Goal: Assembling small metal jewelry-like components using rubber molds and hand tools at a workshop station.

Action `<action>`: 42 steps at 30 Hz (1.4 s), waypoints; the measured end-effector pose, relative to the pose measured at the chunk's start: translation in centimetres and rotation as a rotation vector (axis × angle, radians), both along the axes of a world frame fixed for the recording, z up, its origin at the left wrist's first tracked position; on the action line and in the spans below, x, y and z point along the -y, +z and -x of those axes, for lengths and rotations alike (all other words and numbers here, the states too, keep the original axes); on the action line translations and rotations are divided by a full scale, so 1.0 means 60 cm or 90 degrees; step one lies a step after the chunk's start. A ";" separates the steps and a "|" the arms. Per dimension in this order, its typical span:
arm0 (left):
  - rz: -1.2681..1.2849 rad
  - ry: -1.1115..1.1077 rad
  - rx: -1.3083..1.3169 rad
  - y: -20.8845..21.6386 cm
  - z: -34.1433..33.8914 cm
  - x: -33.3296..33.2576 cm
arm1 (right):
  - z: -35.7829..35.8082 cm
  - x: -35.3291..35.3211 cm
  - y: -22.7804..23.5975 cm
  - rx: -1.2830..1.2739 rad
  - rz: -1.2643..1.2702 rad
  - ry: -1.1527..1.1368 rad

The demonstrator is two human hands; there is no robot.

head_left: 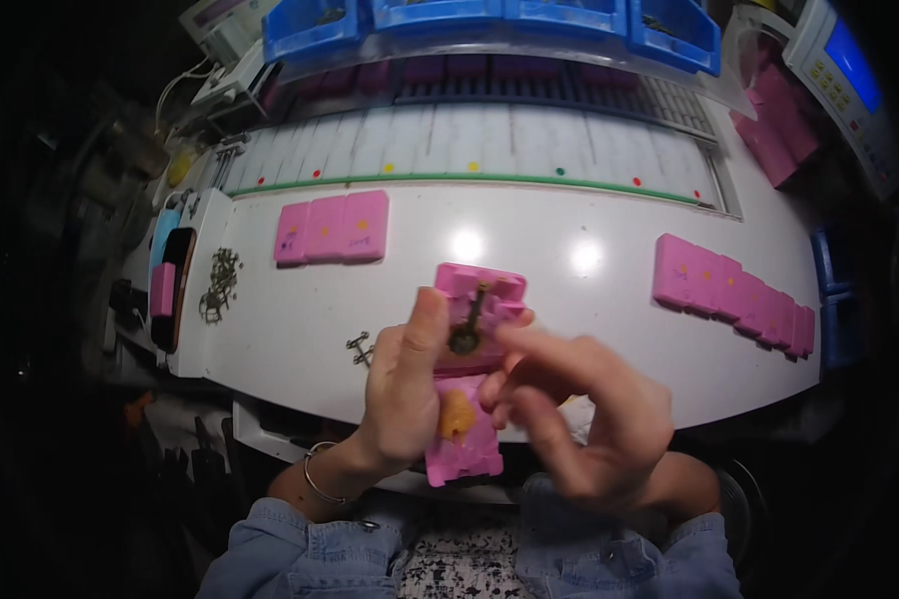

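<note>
My left hand [405,389] is closed round an opened two-part pink mould [479,277], its thumb along the left edge. The two halves lie one above the other. In the upper half rests a slim dark green piece [474,311] with a rounded lower end. An orange-yellow patch [457,414] marks the lower half. Close to the mould's right side is my right hand [594,409], somewhat blurred; its thumb and forefinger are apart, and I see nothing between them. Whether it touches the mould I cannot tell. Left of my hands, a small dark branched piece [361,347] lies on the white table.
Pink blocks stand in a row at the back left [330,228] and in a longer row at the right [704,275]. A pile of small greenish pieces [222,280] lies at the left, beside a phone [177,285]. Blue bins [435,12] hang above a green-edged panel [420,180].
</note>
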State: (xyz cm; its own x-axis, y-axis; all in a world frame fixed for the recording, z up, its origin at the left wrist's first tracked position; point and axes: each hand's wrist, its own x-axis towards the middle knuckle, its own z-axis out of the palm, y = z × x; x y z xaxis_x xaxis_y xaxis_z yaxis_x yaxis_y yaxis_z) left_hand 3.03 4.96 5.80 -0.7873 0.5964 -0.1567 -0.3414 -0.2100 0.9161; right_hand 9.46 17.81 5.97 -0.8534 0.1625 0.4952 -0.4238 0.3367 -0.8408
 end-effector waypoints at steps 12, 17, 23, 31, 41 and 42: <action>0.080 0.014 -0.025 -0.018 -0.020 0.091 | 0.013 0.086 0.007 0.214 0.259 0.036; 0.127 -0.039 -0.062 -0.032 -0.013 0.100 | 0.024 0.080 0.006 0.387 0.264 0.101; 0.113 -0.043 -0.033 -0.041 -0.008 0.101 | 0.026 0.085 0.005 0.393 0.369 0.069; 0.138 -0.038 -0.007 -0.049 -0.006 0.100 | 0.031 0.070 -0.004 0.440 0.295 0.139; 0.193 -0.066 -0.002 -0.055 -0.005 0.089 | 0.035 0.039 -0.010 0.559 0.384 0.185; 0.196 -0.069 0.008 -0.059 -0.005 0.089 | 0.034 0.038 -0.011 0.558 0.384 0.184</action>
State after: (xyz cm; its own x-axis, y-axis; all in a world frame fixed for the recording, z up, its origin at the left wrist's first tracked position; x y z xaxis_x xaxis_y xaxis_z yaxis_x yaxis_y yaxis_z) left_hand 3.36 -0.38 2.26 -0.7186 0.6001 -0.3515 -0.3578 0.1144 0.9268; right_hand 7.41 15.53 5.29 -0.9148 -0.0890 -0.3940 0.4035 -0.2462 -0.8812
